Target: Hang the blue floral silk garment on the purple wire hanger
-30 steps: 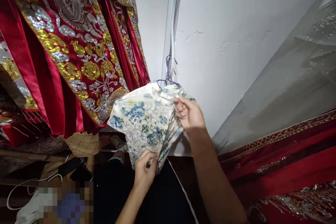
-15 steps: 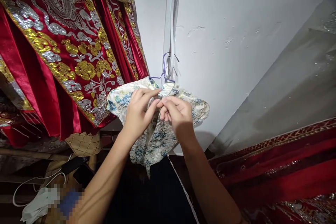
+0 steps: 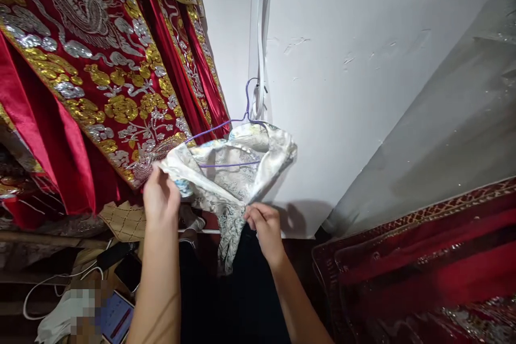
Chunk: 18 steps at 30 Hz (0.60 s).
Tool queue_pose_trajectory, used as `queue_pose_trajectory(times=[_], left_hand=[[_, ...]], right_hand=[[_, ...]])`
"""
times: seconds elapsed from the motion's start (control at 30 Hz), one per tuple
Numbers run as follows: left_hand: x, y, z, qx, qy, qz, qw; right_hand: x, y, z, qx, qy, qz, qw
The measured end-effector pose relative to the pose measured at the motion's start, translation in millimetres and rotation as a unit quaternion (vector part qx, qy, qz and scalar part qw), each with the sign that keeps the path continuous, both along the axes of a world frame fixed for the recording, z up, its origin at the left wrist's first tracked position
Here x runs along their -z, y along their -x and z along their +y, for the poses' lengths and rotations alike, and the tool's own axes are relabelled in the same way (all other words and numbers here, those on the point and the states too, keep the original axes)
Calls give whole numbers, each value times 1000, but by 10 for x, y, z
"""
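Observation:
A white floral shirt (image 3: 237,183) hangs on a thin purple hanger (image 3: 217,129), its neck and front pulled wide. The hanger's bottom bar shows across the opening, and its left arm is bare of cloth. My left hand (image 3: 161,199) is closed on the shirt's edge at the left, slightly blurred, stretching it outward. Lower down, my right hand (image 3: 264,226) pinches the front edge, where the cloth gathers into folds. The hanger's hook rests by a white strap (image 3: 261,37) against the wall.
Red costumes with gold and silver sequins (image 3: 121,107) hang at the left. A pale wall (image 3: 342,91) stands behind. More red embroidered cloth (image 3: 435,269) lies at the lower right. At the lower left are a white cable (image 3: 30,301), a dark phone (image 3: 128,271) and a lit screen (image 3: 116,317).
The shirt's front has opened, baring the inside and the hanger. My left hand moved left and down with the edge; my right hand moved down. The hands are now apart.

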State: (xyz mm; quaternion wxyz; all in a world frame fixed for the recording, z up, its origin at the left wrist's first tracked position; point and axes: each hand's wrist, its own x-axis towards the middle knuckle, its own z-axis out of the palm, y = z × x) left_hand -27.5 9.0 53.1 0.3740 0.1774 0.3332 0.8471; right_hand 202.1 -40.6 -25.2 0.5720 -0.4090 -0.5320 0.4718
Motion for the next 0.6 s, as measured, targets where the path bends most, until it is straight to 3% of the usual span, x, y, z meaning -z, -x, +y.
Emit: queue_pose_trajectory(times=[0.07, 0.17, 0.23, 0.27, 0.33, 0.4, 0.43, 0.5, 0.6], left_hand=[[438, -101, -74, 34, 54, -80, 995], [1057, -383, -278, 59, 83, -66, 993], [1302, -563, -426, 98, 103, -30, 989], [1350, -633, -492, 115, 108, -17, 987], [1305, -729, -600, 144, 97, -9, 985], [1134, -797, -682, 181, 58, 0, 982], [1029, -836, -722, 201, 36, 11, 979], [828, -943, -818, 239, 4, 66, 969], [599, -1154, -1021, 289, -15, 242, 926]], right_hand=[[67, -48, -156, -17, 11, 7, 1000], [164, -211, -307, -37, 39, -4, 999], [195, -376, -367, -73, 64, -39, 995], [196, -464, -387, -107, 81, -66, 989], [175, -622, -404, -195, 120, -126, 965], [154, -722, -377, -258, 142, -182, 938], [150, -743, -345, -250, 141, -197, 937], [155, -725, -257, -162, 109, -190, 962], [135, -594, -132, -40, 59, -101, 992]])
